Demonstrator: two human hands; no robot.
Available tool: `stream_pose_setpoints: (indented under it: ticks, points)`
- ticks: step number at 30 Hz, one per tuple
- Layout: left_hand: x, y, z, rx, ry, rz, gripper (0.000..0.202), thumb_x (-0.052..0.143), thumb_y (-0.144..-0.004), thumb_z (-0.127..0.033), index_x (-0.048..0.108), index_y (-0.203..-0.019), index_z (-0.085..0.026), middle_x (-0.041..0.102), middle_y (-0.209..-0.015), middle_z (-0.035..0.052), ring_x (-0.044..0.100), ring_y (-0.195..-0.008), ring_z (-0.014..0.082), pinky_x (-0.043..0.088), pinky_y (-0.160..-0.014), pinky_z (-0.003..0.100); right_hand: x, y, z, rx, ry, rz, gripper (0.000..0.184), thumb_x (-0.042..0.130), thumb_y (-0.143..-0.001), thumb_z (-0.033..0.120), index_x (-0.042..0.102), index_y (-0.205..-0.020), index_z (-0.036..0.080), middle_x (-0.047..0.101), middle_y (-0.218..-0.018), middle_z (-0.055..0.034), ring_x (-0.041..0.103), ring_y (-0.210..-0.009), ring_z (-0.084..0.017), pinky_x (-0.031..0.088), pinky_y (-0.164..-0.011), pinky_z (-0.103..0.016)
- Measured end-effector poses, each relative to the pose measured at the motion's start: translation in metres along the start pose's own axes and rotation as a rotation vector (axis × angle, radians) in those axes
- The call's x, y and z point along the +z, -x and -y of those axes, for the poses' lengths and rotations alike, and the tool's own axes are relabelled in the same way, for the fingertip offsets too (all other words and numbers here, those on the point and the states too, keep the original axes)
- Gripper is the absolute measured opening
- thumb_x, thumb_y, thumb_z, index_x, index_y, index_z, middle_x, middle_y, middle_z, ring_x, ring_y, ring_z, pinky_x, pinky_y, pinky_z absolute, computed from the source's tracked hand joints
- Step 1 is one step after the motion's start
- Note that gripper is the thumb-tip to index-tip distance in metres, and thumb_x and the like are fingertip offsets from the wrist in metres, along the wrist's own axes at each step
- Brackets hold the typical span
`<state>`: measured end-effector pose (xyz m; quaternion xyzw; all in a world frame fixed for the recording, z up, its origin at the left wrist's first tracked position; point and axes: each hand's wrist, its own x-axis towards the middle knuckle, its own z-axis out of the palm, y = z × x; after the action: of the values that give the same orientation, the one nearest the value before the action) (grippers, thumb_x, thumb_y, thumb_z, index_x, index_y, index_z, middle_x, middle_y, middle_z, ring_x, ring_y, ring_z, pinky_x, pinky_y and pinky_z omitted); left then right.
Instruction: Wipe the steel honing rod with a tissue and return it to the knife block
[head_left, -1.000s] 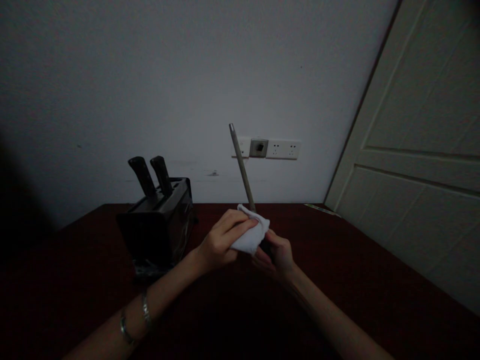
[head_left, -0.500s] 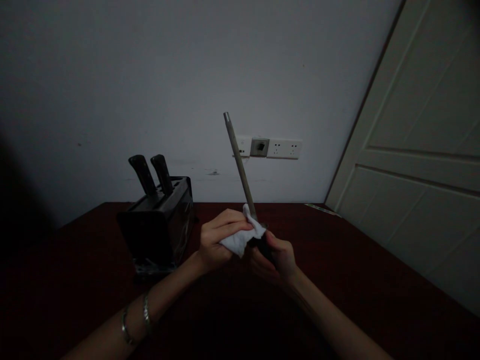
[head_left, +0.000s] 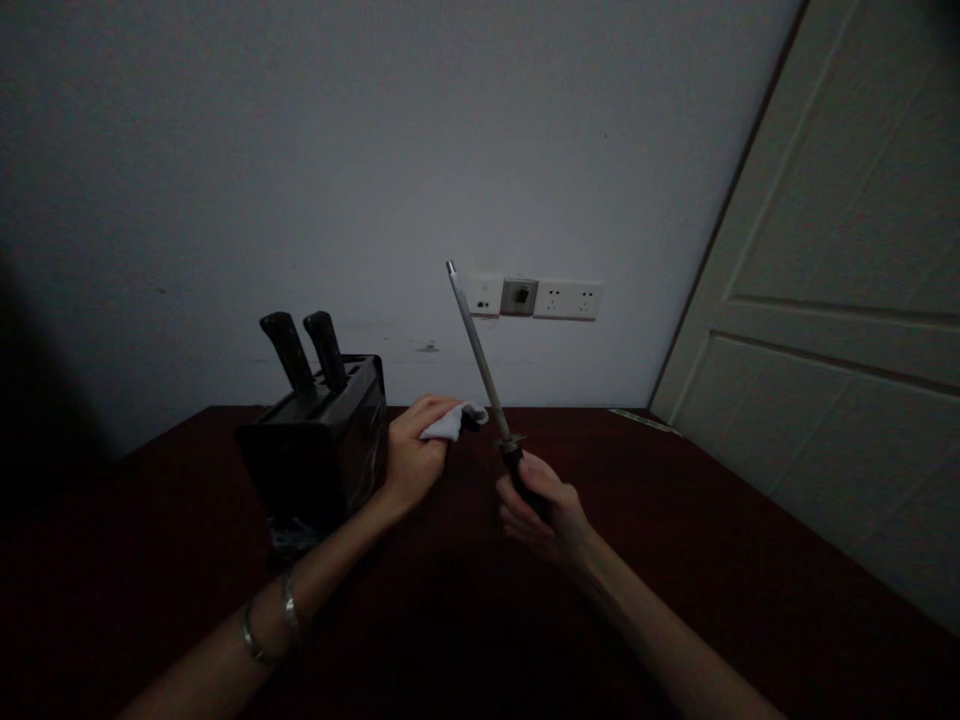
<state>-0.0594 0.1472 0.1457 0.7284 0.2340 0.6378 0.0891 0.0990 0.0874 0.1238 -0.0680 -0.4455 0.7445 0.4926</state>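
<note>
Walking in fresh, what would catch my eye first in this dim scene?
Probably the long steel rod, held upright by its dark handle in the right hand at the middle, its tip against the pale wall. Just left of it, the left hand grips a white cloth, apart from the rod. Further left on the dark red table stands a black knife block.

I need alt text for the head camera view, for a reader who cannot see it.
In dim light, the right hand holds a sharpening steel by its dark handle, rod tilted up-left, while the left hand grips a white cloth beside it. A black knife block with two handles stands left on the dark red table.
</note>
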Motion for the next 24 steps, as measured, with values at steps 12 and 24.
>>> stream_pose_setpoints:
  ticks: [12, 24]
  points:
    - [0.002, -0.001, -0.004, -0.018, -0.027, -0.045, 0.032, 0.043, -0.066, 0.001, 0.066, -0.082, -0.015, 0.063, -0.082, 0.0023, 0.058, -0.078, 0.0126, 0.045, -0.07, 0.023, -0.006, -0.012, -0.01, -0.178, 0.212, -0.315, 0.028, 0.069, -0.069, 0.036, 0.061, -0.08, 0.012, 0.061, -0.068, -0.0023, 0.051, -0.048, -0.007, 0.043, -0.045, -0.019]
    - [0.003, 0.006, -0.016, 0.498, -0.041, 0.254, 0.036, 0.046, -0.073, -0.001, 0.058, -0.105, -0.013, 0.063, -0.094, 0.0111, 0.056, -0.092, 0.0204, 0.048, -0.078, 0.04, -0.013, -0.013, -0.02, -0.203, 0.245, -0.472, 0.02, 0.071, -0.059, 0.027, 0.06, -0.069, 0.014, 0.053, -0.053, 0.0018, 0.045, -0.044, -0.008, 0.039, -0.038, -0.018]
